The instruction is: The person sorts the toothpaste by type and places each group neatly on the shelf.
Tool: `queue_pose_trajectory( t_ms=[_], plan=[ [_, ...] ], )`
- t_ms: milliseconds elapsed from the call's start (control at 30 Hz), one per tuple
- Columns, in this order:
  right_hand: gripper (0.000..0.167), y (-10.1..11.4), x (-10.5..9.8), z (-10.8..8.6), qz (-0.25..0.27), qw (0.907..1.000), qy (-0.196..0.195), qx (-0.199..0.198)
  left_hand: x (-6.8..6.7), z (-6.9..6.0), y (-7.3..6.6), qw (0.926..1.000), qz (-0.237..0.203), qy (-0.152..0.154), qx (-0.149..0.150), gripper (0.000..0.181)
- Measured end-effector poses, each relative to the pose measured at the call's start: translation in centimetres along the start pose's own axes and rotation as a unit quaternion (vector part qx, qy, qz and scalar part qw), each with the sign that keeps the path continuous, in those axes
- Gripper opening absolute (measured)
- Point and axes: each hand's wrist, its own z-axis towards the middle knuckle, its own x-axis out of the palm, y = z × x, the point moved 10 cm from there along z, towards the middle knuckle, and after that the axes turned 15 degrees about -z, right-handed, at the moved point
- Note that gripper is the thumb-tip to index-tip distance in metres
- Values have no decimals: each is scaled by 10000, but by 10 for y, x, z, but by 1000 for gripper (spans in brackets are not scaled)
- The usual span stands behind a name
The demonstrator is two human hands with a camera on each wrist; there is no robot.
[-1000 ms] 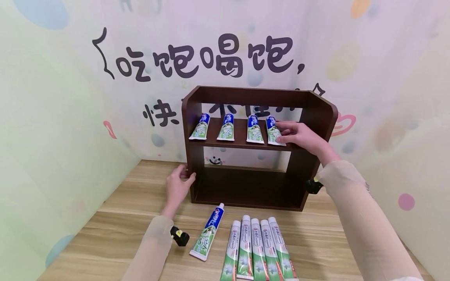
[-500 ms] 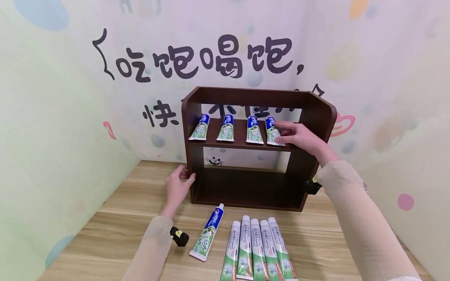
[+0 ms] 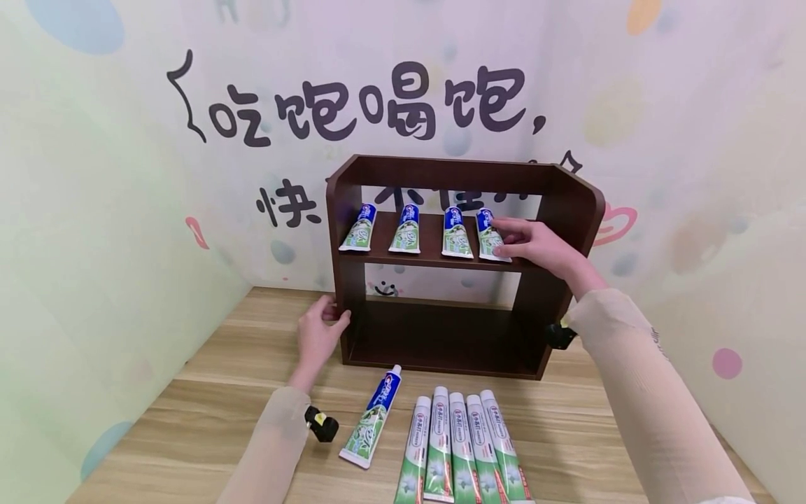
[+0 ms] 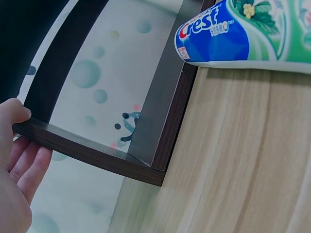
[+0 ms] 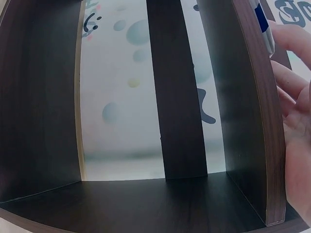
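A dark brown two-tier shelf (image 3: 441, 336) stands on the table. My left hand (image 3: 320, 336) grips its left side panel, thumb on the front side and fingers behind, as the left wrist view also shows. On the upper tier, my right hand (image 3: 535, 241) holds the rightmost blue-and-green toothpaste tube (image 3: 488, 234) by its right side. Only a sliver of that toothpaste tube (image 5: 265, 29) shows in the right wrist view. Three similar tubes lie to its left, the nearest being a toothpaste tube (image 3: 456, 234) with its flat end toward the front.
A Crest toothpaste tube (image 3: 373, 420) lies on the wooden table (image 3: 208, 392) before the shelf. Right of it lie several white-and-green toothpaste tubes (image 3: 462, 448) side by side. The lower tier (image 3: 434, 329) holds nothing visible. A printed wall (image 3: 302, 42) stands close behind.
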Motion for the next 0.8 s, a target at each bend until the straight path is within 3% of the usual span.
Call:
queue_pose_trajectory(
  t_ms=[800],
  plan=[
    [69, -4, 1, 2, -15, 10000, 5, 98, -2, 0, 0, 9999, -88, -51, 56, 29]
  ],
)
